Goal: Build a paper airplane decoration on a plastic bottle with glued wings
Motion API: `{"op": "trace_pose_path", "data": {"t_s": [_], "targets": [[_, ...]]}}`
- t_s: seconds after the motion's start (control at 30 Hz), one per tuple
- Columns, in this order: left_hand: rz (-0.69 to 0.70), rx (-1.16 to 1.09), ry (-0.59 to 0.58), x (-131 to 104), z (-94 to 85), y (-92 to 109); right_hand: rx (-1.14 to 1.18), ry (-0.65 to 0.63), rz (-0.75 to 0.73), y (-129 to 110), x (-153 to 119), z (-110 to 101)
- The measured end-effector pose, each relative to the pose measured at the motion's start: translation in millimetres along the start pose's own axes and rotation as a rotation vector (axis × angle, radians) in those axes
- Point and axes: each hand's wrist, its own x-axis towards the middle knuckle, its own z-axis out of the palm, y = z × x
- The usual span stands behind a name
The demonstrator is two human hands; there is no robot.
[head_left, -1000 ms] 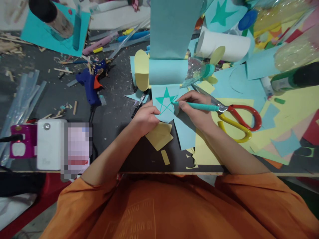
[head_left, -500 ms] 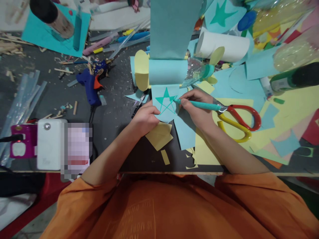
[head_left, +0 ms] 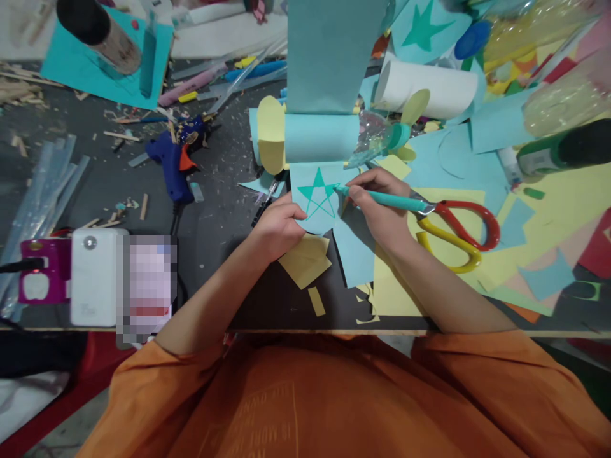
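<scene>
A green marker [head_left: 398,201] is in my right hand [head_left: 382,207], its fingers closed round the barrel. Its tip meets the right arm of a green star drawn on a light-blue paper flap [head_left: 317,224]. The star's top and left points are coloured in; its lower part is outline. My left hand [head_left: 280,228] pinches the flap's lower left edge between thumb and fingers. Just beyond the flap lies a plastic bottle [head_left: 377,137] wrapped in blue paper, with yellow paper ovals [head_left: 271,133] at its end. A wide blue paper panel [head_left: 334,57] extends from its far side.
Scissors [head_left: 458,232] with red and yellow handles lie beside my right forearm. A blue glue gun [head_left: 172,159] rests to the left, near glue sticks [head_left: 45,210] and a white power bank [head_left: 98,277]. A white paper tube [head_left: 427,88] and paper scraps lie at right.
The marker tip and my right hand have shifted very slightly over the star's right arm. My left hand stays in place on the flap.
</scene>
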Motion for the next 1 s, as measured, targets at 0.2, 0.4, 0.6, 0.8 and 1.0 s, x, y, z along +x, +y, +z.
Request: {"op": "trace_pose_path", "data": {"t_s": [0.2, 0.4, 0.6, 0.8, 1.0], "targets": [[-0.008, -0.036, -0.057, -0.3, 3.0, 0.8, 0.01, -0.048, 0.011, -1.5, 0.2, -0.8], [-0.046, -0.081, -0.055, 0.0, 2.3, -1.1, 0.052, 0.056, 0.036, 0.6, 3.0, -3.0], [-0.103, -0.241, -0.08, -1.9, 12.0, 8.8, -0.02, -0.055, 0.009, -3.8, 1.7, -3.1], [-0.062, -0.124, -0.057, 0.9, 4.7, 0.6, -0.006, -0.005, -0.016, 0.1, 1.3, -1.7], [-0.056, -0.134, -0.069, 1.2, 3.5, 1.1, -0.009, 0.031, -0.011, -0.6, 1.7, -1.3]]}}
